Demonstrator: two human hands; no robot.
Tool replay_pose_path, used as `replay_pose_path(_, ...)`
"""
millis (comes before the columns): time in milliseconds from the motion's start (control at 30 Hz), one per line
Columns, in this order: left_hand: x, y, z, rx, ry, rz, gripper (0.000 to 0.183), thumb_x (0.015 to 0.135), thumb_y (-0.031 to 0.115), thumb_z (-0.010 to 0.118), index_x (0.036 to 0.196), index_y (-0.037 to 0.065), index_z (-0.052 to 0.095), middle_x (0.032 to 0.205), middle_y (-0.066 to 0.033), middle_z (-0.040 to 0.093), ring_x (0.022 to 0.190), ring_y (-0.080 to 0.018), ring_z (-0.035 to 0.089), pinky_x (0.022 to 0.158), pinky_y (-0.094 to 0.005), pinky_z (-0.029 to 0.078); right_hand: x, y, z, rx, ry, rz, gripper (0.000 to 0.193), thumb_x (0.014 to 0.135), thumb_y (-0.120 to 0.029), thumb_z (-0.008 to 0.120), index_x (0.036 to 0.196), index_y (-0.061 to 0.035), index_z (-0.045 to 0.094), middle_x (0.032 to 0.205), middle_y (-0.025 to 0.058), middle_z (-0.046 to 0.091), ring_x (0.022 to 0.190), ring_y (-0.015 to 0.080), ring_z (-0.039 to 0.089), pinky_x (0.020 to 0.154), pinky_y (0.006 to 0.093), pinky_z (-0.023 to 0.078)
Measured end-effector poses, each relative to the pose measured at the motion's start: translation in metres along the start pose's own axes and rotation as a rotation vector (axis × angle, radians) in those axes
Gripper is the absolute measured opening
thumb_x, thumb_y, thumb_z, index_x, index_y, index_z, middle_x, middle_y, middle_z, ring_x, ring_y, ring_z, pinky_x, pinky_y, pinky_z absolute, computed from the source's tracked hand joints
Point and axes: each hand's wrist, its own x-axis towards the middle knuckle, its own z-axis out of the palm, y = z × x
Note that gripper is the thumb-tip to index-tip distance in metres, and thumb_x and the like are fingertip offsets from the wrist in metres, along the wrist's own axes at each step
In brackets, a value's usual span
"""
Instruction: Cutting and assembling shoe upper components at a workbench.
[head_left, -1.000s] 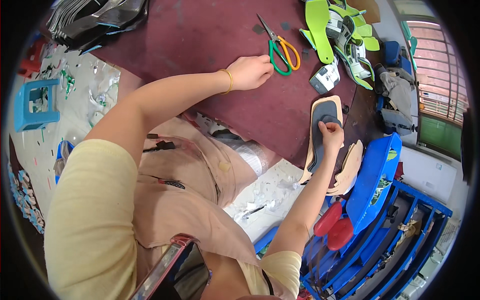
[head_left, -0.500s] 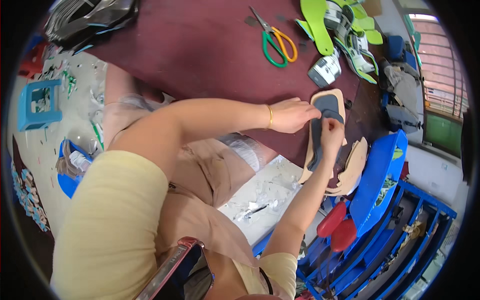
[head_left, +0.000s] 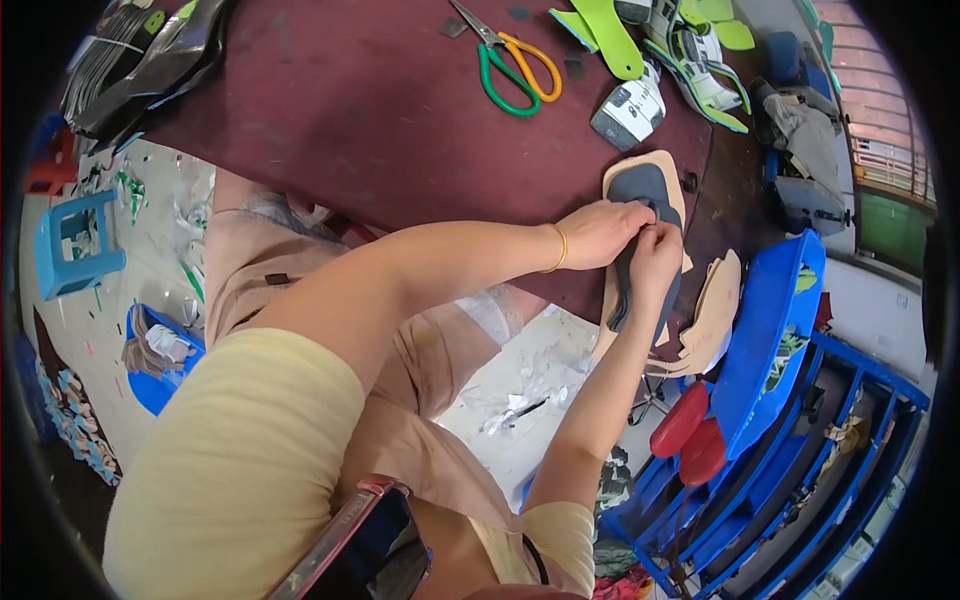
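A stack of dark grey insole-shaped pieces (head_left: 640, 182) lies on beige insole-shaped pieces (head_left: 612, 172) at the table's right edge. Over its middle, my left hand (head_left: 600, 236), with a gold bracelet at the wrist, pinches the edge of a dark grey piece. Right beside it, my right hand (head_left: 655, 255) has its fingers closed on the same dark grey piece, and the two sets of fingertips nearly meet. My fingers hide part of the grip. More beige pieces (head_left: 715, 300) with uneven edges lie just right of my right hand.
Scissors (head_left: 515, 75) with green and orange handles lie on the dark red table (head_left: 380, 110). Lime-green and white shoe parts (head_left: 630, 110) sit at the far right. A blue bin (head_left: 765, 350) stands beside a blue rack (head_left: 840, 450). Black bundled strips (head_left: 130, 80) are far left.
My hands have come closer together, fingertips now nearly touching over the dark grey piece. The whole view has shifted slightly, with the scissors appearing further up and left.
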Motion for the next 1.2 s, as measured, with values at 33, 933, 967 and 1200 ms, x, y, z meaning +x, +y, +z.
replay_pose_path(33,0.000,0.001,0.004,0.086,0.003,0.081,0.019,0.086,0.008,0.049,0.105,0.004,0.050,0.100,-0.0111,0.058,0.096,-0.0293,0.055,0.080,-0.0403,0.044,-0.003,0.007,-0.001,0.142,0.054,0.086,0.012,0.085,-0.009,0.051,0.082,0.0028,0.053,0.079,0.0113,0.055,0.075,0.0246,0.054,0.069,0.0371,0.044)
replay_pose_path(933,-0.102,-0.009,-0.151,-0.760,-0.020,-0.472,0.061,0.095,0.053,0.033,0.134,0.006,0.043,0.132,-0.0141,0.047,0.118,-0.0227,0.048,0.101,-0.0363,0.036,-0.165,-0.131,-0.080,0.352,0.937,-0.195,0.009,0.084,-0.005,0.052,0.092,0.0004,0.051,0.111,0.0122,0.050,0.100,0.0227,0.049,0.086,0.0351,0.042)
replay_pose_path(967,-0.107,-0.012,-0.175,-0.813,0.007,-0.546,0.070,0.092,0.060,0.028,0.136,0.007,0.041,0.133,-0.0150,0.046,0.119,-0.0242,0.047,0.101,-0.0372,0.036,-0.153,-0.152,-0.043,0.376,0.779,-0.252,0.004,0.088,-0.003,0.050,0.092,-0.0013,0.049,0.112,0.0125,0.047,0.103,0.0229,0.046,0.087,0.0356,0.041)
replay_pose_path(1200,-0.126,-0.037,-0.300,-1.218,0.363,-0.533,0.087,0.085,0.073,0.028,0.140,0.006,0.030,0.133,-0.0165,0.043,0.118,-0.0242,0.046,0.100,-0.0377,0.037,-0.059,-0.278,0.083,0.481,-0.271,-0.636,0.040,0.079,-0.014,0.068,0.115,-0.0039,0.054,0.128,0.0168,0.046,0.122,0.0330,0.042,0.102,0.0413,0.033)
